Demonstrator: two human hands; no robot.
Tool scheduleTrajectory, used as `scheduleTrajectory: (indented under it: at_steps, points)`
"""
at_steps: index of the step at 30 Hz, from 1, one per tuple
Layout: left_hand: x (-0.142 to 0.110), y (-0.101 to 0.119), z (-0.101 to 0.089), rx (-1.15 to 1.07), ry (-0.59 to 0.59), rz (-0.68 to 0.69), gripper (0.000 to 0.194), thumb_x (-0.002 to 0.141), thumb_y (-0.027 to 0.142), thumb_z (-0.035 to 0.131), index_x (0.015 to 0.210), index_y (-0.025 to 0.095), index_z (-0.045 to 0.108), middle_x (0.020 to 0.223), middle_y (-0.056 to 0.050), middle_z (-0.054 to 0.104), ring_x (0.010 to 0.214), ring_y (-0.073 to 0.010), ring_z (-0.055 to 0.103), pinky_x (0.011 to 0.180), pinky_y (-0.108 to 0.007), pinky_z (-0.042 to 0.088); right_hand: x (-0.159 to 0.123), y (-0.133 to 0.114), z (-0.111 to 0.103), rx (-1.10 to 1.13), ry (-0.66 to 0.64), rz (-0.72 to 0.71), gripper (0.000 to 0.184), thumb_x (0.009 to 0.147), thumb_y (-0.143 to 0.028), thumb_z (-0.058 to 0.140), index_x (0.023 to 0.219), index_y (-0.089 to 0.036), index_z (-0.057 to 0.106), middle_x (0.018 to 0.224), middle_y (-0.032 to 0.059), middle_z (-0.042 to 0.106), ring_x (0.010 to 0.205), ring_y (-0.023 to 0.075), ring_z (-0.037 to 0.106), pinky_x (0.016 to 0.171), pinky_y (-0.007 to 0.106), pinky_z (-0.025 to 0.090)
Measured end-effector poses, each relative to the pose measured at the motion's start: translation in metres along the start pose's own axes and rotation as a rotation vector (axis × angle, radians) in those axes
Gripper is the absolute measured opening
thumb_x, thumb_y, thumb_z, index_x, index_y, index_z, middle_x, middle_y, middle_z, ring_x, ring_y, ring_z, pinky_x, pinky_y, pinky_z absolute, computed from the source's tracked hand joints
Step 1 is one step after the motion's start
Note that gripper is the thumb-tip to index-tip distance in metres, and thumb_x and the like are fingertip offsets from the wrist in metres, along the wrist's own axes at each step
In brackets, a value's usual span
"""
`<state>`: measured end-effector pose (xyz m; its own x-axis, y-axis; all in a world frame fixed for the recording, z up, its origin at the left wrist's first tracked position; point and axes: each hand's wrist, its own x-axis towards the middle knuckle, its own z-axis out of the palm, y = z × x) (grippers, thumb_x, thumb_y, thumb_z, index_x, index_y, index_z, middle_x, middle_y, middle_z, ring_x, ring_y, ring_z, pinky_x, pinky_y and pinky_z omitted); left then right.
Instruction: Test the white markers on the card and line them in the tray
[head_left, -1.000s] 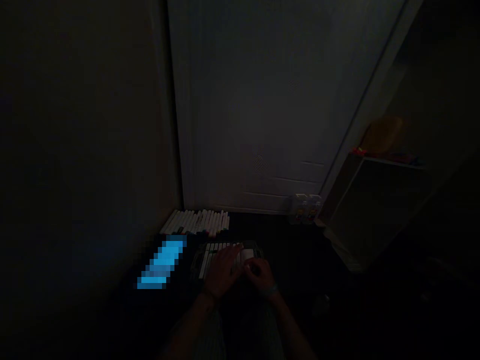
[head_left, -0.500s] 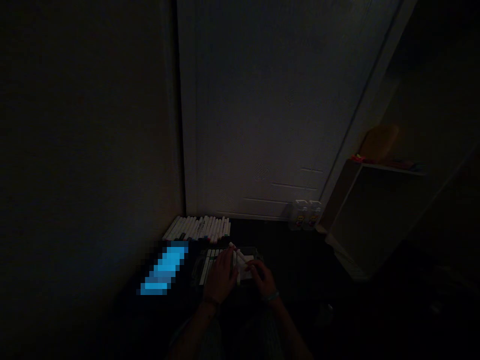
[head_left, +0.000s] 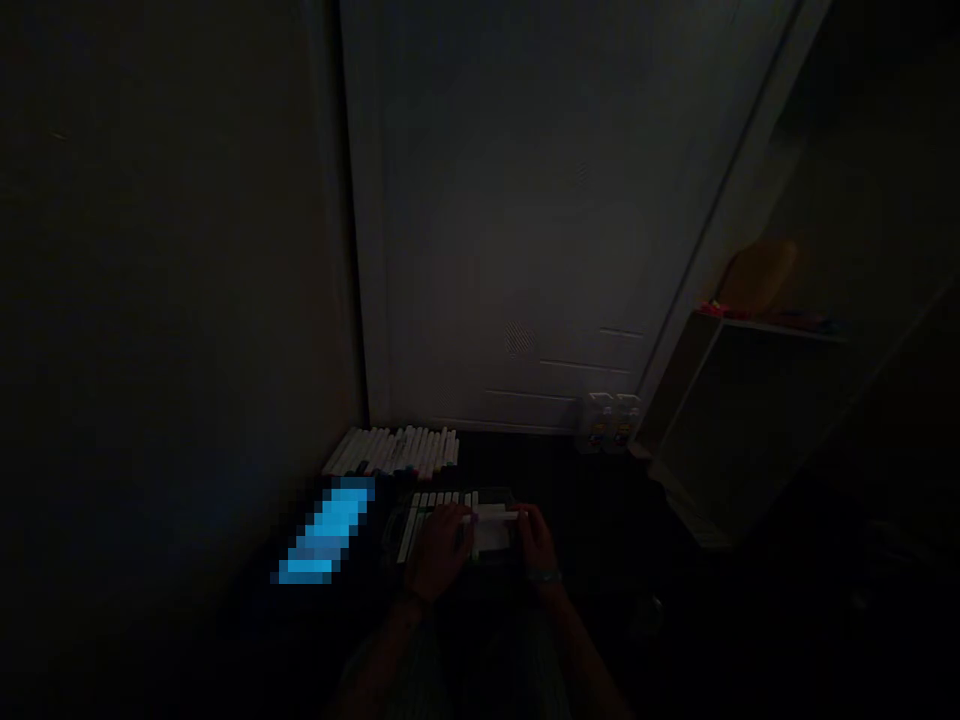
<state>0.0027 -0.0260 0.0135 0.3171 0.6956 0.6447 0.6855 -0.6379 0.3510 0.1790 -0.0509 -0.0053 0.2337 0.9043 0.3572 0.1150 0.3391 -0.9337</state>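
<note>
A white marker (head_left: 499,516) lies crosswise between my hands, above an open case (head_left: 496,494) with a row of white markers (head_left: 427,510) in its left part. My left hand (head_left: 437,545) closes on the marker's left end, near a purplish band. At the other end, the fingers of my right hand (head_left: 537,540) pinch the tip. Under the held marker a pale patch (head_left: 491,537) shows in the case's right part. My left hand covers some of the row, and the dim light hides finer detail.
Loose white markers (head_left: 394,452) lie side by side at the back left. A glowing blue, pixelated screen (head_left: 326,530) is left of the case. Two clear containers (head_left: 611,422) stand at the back right, beside a shelf unit (head_left: 750,430). A pale door (head_left: 517,220) rises behind the dark tabletop.
A marker that was slanted between my hands half a second ago is now level, held at both ends. My right hand has shifted slightly right.
</note>
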Motion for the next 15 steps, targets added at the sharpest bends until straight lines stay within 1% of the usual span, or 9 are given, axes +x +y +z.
scheduleTrajectory:
  at_steps: [4, 8, 12, 15]
  points:
    - [0.0007, 0.0034, -0.0033, -0.026, -0.002, 0.004, 0.02, 0.083, 0.025, 0.039, 0.097, 0.023, 0.053, 0.098, -0.004, 0.057, 0.097, -0.0205, 0.051, 0.086, -0.039, 0.04, -0.0004, -0.0019, -0.0013, 0.008, 0.006, 0.002, 0.03, 0.086, -0.044, 0.036, 0.093, -0.021, 0.054, 0.085, 0.0014, 0.06, 0.081, 0.0157, 0.055, 0.07, 0.023, 0.043]
    - [0.0012, 0.0056, -0.0055, -0.044, -0.024, 0.009, 0.021, 0.084, 0.026, 0.039, 0.1, 0.023, 0.053, 0.098, -0.003, 0.058, 0.094, -0.0199, 0.052, 0.083, -0.038, 0.042, 0.0004, -0.001, -0.0018, 0.005, 0.015, -0.009, 0.028, 0.086, -0.042, 0.037, 0.093, -0.021, 0.054, 0.084, 0.0013, 0.059, 0.078, 0.0152, 0.055, 0.07, 0.023, 0.043]
    - [0.0003, 0.004, -0.0053, -0.052, -0.034, -0.016, 0.021, 0.085, 0.029, 0.038, 0.098, 0.023, 0.053, 0.099, -0.004, 0.058, 0.096, -0.0195, 0.051, 0.085, -0.037, 0.041, 0.002, 0.0021, -0.0016, -0.02, 0.028, -0.008, 0.03, 0.084, -0.044, 0.038, 0.089, -0.02, 0.056, 0.079, 0.0011, 0.059, 0.074, 0.0148, 0.054, 0.067, 0.023, 0.043]
    - [-0.0004, 0.0008, -0.0035, -0.047, -0.046, -0.032, 0.023, 0.087, 0.029, 0.034, 0.095, 0.022, 0.054, 0.098, -0.004, 0.058, 0.096, -0.0185, 0.051, 0.086, -0.036, 0.04, 0.0027, 0.0034, -0.0013, -0.04, 0.026, -0.01, 0.031, 0.084, -0.044, 0.038, 0.086, -0.019, 0.056, 0.075, 0.0005, 0.058, 0.071, 0.0142, 0.053, 0.065, 0.022, 0.042]
